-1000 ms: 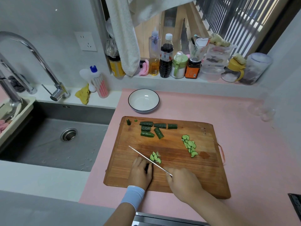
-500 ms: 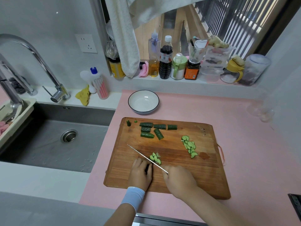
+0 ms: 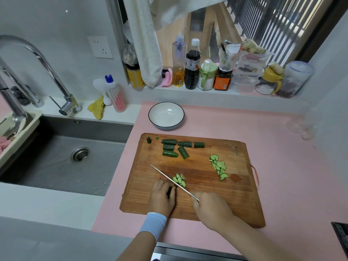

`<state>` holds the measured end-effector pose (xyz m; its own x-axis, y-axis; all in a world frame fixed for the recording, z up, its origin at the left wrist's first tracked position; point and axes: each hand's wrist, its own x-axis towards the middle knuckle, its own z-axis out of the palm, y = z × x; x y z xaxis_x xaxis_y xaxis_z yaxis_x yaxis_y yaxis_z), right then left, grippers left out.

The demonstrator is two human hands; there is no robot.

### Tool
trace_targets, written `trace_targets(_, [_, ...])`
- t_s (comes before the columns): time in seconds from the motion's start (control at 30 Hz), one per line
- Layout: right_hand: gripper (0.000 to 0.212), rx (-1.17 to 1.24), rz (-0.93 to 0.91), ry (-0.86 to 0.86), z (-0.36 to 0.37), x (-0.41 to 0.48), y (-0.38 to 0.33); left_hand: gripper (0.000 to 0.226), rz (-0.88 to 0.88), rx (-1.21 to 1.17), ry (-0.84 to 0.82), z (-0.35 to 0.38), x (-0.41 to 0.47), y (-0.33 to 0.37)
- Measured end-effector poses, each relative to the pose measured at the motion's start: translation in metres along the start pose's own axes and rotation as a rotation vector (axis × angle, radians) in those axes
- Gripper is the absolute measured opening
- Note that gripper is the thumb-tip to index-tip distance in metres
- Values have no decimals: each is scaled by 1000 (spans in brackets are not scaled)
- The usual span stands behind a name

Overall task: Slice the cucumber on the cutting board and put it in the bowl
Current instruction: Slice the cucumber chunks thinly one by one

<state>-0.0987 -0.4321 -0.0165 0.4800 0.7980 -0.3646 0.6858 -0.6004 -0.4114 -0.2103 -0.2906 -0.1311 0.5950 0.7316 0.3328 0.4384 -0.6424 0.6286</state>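
- Cutting board (image 3: 216, 202) on pink counter (image 3: 282, 147), just R of sink (image 3: 56, 166).
- L hand (image 3: 163, 199): fingers curled over dark cucumber piece (image 3: 170, 191), pinning it to board near front edge; most of piece hidden under fingers.
- R hand (image 3: 211, 210): fist wrapped round knife (image 3: 169, 178) handle, handle itself hidden; blade running diag. toward far-left, close beside L fingertips.
- Fresh slices (image 3: 180, 180) fanned against R side of blade.
- Bigger slice pile (image 3: 219, 167) toward board's R side, well apart from both hands.
- Uncut chunks (image 3: 176, 147), several, along far edge, w/ small end bit (image 3: 148, 139) at far-left corner.
- Bowl (image 3: 166, 117), white w/ dark rim, just behind board's far edge, not touching it.
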Motion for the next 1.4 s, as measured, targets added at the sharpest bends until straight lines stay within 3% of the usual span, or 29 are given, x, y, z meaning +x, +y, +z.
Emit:
trace_targets(0.27, [28, 18, 38, -32, -1, 10, -9, 16, 8, -1, 3, -1, -1, 2])
trace_targets(0.53, [22, -29, -39, 47, 5, 4, -6, 7, 37, 10, 25, -1, -3, 1])
trace_targets(0.63, [19, 0, -49, 65, 7, -5, 1, 13, 35, 7, 40, -1, -2, 1])
trace_targets(1.23, [34, 22, 28, -32, 4, 8, -4, 15, 36, 9, 4, -1, -4, 0])
trace_targets(1.4, [24, 19, 27, -30, 4, 7, -5, 14, 36, 21, 10, 0, -5, -1])
